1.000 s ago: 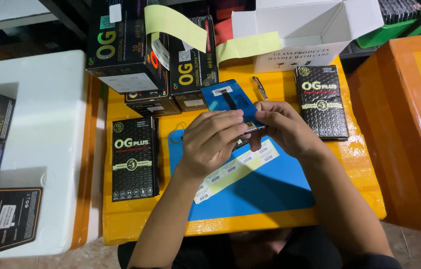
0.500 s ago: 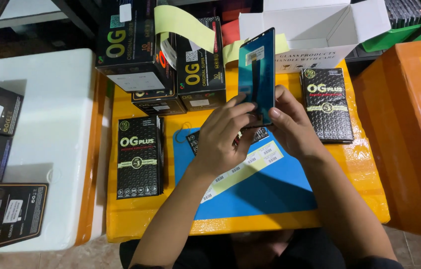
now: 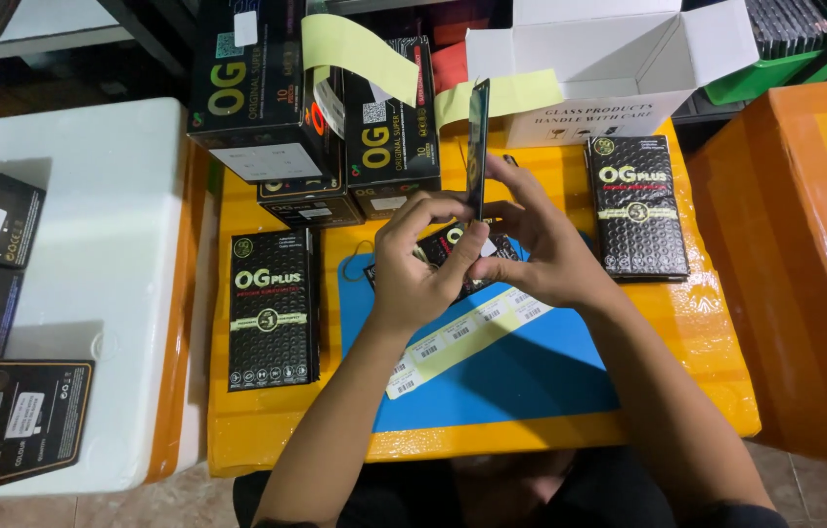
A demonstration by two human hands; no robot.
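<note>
Both my hands hold a thin dark phone screen panel (image 3: 477,147) upright and edge-on above the blue mat (image 3: 531,372). My left hand (image 3: 423,264) pinches its lower end from the left, and my right hand (image 3: 541,244) grips it from the right. Under my hands a flat black packet (image 3: 448,244) lies on the mat. A strip of white barcode stickers (image 3: 462,337) runs diagonally across the mat below my wrists.
Flat black boxes lie at the left (image 3: 272,308) and right (image 3: 636,205) of the yellow table (image 3: 267,420). Taller black cartons (image 3: 321,108) and an open white box (image 3: 599,68) stand at the back. A white table (image 3: 91,293) with more black boxes is left; an orange box (image 3: 805,264) is right.
The panel was lifted off the mat, stood upright facing me, then turned so that only its thin edge shows. Both hands stayed on it.
</note>
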